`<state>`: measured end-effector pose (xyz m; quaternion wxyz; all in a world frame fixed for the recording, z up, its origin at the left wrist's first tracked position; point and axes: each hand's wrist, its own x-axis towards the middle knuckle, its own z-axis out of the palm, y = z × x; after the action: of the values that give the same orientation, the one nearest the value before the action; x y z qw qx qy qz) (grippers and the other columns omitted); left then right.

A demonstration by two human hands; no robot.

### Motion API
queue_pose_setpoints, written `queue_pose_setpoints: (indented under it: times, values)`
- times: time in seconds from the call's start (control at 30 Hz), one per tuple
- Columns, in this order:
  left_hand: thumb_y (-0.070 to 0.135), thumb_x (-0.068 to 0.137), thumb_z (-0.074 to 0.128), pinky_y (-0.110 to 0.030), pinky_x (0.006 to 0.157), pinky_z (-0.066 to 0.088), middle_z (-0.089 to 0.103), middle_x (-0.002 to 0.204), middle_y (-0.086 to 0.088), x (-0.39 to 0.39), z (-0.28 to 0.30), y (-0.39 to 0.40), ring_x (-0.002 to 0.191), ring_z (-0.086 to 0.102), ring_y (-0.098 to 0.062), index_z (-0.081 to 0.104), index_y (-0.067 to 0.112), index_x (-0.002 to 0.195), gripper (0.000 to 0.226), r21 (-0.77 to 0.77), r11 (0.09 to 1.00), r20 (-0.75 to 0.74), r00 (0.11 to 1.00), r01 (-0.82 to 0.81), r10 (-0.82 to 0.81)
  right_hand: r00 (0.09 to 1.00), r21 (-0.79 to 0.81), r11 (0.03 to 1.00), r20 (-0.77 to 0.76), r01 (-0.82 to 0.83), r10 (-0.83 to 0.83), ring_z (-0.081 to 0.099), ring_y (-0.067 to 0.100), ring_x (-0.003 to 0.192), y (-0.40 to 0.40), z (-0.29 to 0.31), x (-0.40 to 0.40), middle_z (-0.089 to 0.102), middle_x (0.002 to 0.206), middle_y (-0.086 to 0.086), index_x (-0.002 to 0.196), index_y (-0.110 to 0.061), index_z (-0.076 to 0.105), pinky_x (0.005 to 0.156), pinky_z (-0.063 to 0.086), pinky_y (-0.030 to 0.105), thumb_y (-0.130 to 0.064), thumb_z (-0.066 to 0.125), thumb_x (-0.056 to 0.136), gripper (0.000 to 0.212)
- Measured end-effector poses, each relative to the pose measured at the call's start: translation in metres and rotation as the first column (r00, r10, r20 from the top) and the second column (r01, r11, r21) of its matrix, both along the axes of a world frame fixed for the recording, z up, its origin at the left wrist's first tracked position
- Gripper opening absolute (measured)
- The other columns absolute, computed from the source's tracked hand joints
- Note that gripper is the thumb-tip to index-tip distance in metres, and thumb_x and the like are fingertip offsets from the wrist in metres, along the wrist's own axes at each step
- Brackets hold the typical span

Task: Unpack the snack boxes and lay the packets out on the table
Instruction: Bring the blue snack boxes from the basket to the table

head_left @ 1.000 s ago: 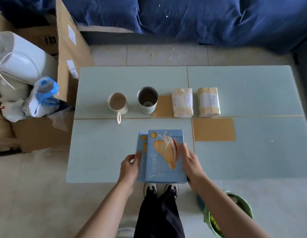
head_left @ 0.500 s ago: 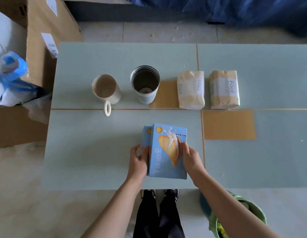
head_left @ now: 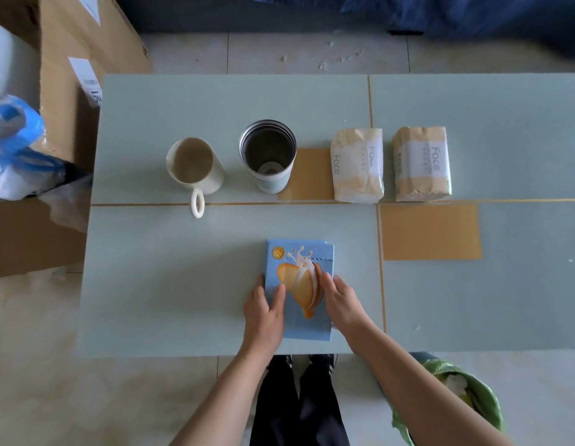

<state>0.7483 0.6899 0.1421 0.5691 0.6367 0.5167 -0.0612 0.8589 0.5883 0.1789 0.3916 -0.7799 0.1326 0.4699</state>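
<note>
Both hands are gripping the blue box [head_left: 304,284] lying at the table's [head_left: 183,284] 6 o'clock edge. Left hand's [head_left: 263,312] fingers are pressing together on its left edge; right hand's [head_left: 342,302] fingers are curling over its right edge.

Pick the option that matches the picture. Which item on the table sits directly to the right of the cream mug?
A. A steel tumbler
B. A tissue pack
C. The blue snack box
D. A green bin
A. The steel tumbler stands next to the cream mug, between it and the two tissue packs.
</note>
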Motion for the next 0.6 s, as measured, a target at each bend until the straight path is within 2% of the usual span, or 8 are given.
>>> queue_pose_setpoints:
  times: [0.1,0.2,0.27,0.37,0.53,0.6]
  values:
    - [0.082,0.074,0.047,-0.053,0.097,0.047,0.065,0.115,-0.002,0.005,-0.003,0.005,0.112,0.060,-0.025,0.057,0.027,0.122,0.073,-0.003,1.000,-0.001,1.000,-0.030,0.030,0.999,-0.021,1.000,-0.033,0.010,-0.011,0.052,0.020,0.085,0.007,0.000,0.008,0.056,0.088,0.002,0.098,-0.014,0.056,0.081,0.045,0.037,-0.056,0.036,0.097,0.046]
    - [0.071,0.079,0.048,-0.054,0.094,0.049,0.066,0.113,-0.001,0.018,-0.003,0.012,0.108,0.062,-0.025,0.057,0.032,0.120,0.057,0.012,1.000,-0.008,1.000,-0.012,0.012,1.000,-0.006,1.000,-0.019,0.018,-0.018,0.058,0.025,0.096,0.011,-0.001,0.020,0.061,0.100,0.006,0.102,-0.016,0.057,0.093,0.048,0.044,-0.053,0.032,0.098,0.044]
    - [0.072,0.079,0.044,-0.054,0.089,0.051,0.065,0.109,-0.002,0.029,0.000,0.014,0.102,0.063,-0.026,0.057,0.031,0.116,0.057,0.026,0.999,-0.022,0.999,0.031,-0.031,1.000,-0.013,1.000,-0.016,0.021,-0.021,0.059,0.026,0.099,0.013,-0.003,0.026,0.061,0.101,0.007,0.103,-0.016,0.055,0.093,0.047,0.043,-0.051,0.030,0.099,0.043]
    - [0.072,0.079,0.037,-0.053,0.082,0.053,0.064,0.104,-0.003,0.040,0.006,0.015,0.095,0.063,-0.027,0.056,0.027,0.112,0.059,0.081,0.992,-0.059,0.994,0.098,-0.094,1.000,-0.010,1.000,0.004,0.014,-0.014,0.056,0.024,0.094,0.014,-0.002,0.034,0.057,0.095,0.006,0.106,-0.013,0.054,0.084,0.046,0.038,-0.046,0.029,0.101,0.042]
    - [0.074,0.075,0.040,-0.053,0.086,0.053,0.064,0.109,-0.006,0.042,0.008,0.018,0.100,0.063,-0.026,0.056,0.024,0.119,0.068,0.062,0.992,-0.092,0.990,0.114,-0.108,0.999,0.023,1.000,-0.044,0.015,-0.014,0.057,0.026,0.096,0.011,0.000,0.036,0.058,0.100,0.009,0.108,-0.011,0.053,0.087,0.047,0.039,-0.051,0.033,0.098,0.047]
    - [0.075,0.072,0.040,-0.052,0.091,0.051,0.064,0.116,-0.008,0.042,0.011,0.022,0.106,0.062,-0.027,0.055,0.020,0.125,0.077,0.044,0.990,-0.109,0.986,0.131,-0.125,0.999,0.015,1.000,-0.053,-0.006,0.006,0.055,0.024,0.096,0.007,0.004,0.035,0.058,0.107,0.007,0.119,-0.015,0.051,0.085,0.045,0.038,-0.056,0.034,0.095,0.051]
